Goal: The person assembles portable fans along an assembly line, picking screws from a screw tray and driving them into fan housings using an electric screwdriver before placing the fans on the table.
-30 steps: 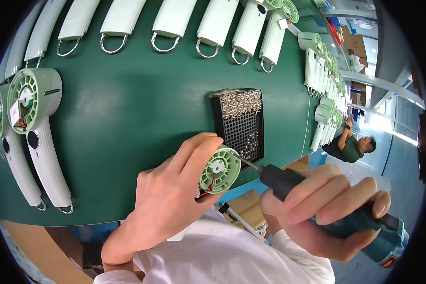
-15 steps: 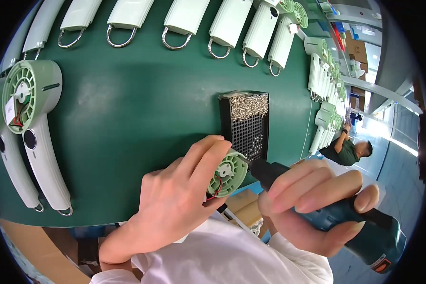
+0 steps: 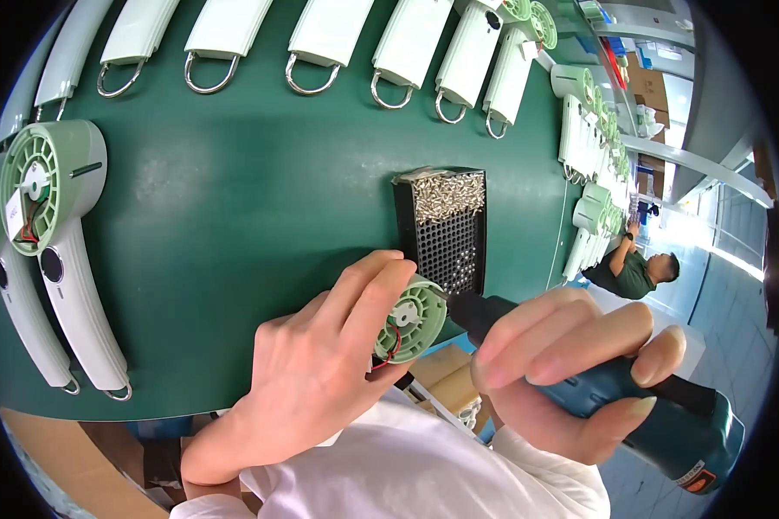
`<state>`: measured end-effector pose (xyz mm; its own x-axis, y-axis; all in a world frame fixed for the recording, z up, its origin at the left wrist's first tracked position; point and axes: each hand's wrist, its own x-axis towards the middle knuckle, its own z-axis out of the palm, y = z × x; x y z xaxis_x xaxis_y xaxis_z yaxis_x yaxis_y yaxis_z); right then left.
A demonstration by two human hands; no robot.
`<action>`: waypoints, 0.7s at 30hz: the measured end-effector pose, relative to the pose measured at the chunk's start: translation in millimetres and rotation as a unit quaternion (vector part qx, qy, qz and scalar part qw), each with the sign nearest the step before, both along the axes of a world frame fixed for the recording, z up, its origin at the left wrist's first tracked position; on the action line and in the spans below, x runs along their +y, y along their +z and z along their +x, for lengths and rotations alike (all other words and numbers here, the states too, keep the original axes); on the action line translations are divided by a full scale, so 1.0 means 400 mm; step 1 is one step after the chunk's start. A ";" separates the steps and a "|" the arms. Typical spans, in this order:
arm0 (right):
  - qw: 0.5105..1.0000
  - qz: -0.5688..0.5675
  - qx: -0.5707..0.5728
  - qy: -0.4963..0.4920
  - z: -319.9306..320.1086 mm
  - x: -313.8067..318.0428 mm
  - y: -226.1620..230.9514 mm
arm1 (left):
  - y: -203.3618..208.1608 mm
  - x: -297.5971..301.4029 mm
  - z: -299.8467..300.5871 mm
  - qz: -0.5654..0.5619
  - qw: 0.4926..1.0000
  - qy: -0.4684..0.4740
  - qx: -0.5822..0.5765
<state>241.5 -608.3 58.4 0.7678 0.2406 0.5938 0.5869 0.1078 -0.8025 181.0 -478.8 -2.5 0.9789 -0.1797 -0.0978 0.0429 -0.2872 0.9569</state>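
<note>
My left hand is closed around a handheld fan, whose round light-green head shows slots, a pale hub and red and black wires. The rest of that fan is hidden under my hand. In my right hand is a dark teal electric screwdriver, its black nose pointing left. The driver's tip meets the rim of the fan head on its right side. Just beyond the fan head lies a black screw tray, with loose silvery screws heaped at its far end and several standing in its holes.
Two white-handled fans lie at the left of the green table. A row of white fan handles with metal loops lines the far side. More fans stand at the right, near a seated person.
The view has shifted slightly, so the table things sit a little farther left. Both hands keep their hold, and the screwdriver's tip stays at the fan head's rim.
</note>
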 end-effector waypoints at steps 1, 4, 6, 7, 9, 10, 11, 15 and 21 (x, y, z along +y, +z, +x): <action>1.000 -0.003 0.000 0.015 0.005 -0.004 -0.003 | 0.001 0.001 -0.001 0.002 1.000 -0.001 0.004; 0.999 -0.010 0.001 0.032 0.008 -0.024 -0.002 | 0.004 0.000 -0.002 0.002 1.000 -0.006 0.006; 0.999 -0.011 0.006 0.036 0.009 -0.028 -0.003 | 0.005 -0.001 -0.001 0.005 1.000 -0.008 0.010; 0.999 -0.015 0.009 0.029 0.010 -0.024 -0.004 | 0.005 -0.003 -0.001 0.011 1.000 -0.005 0.013; 1.000 -0.018 0.013 0.022 0.008 -0.020 0.002 | 0.007 -0.005 -0.003 0.020 1.000 -0.003 0.016; 1.000 -0.009 0.013 0.017 0.006 -0.019 0.006 | 0.007 -0.005 -0.004 0.031 0.999 0.002 0.016; 1.000 -0.003 0.010 0.010 0.003 -0.021 0.014 | 0.008 -0.008 -0.004 0.038 0.999 0.004 0.014; 0.995 0.074 -0.055 -0.027 -0.005 -0.058 0.054 | 0.007 -0.019 0.000 0.030 0.999 0.019 0.006; 0.998 0.029 0.040 -0.050 0.009 -0.167 0.018 | 0.029 -0.021 0.018 -0.014 0.998 0.046 0.035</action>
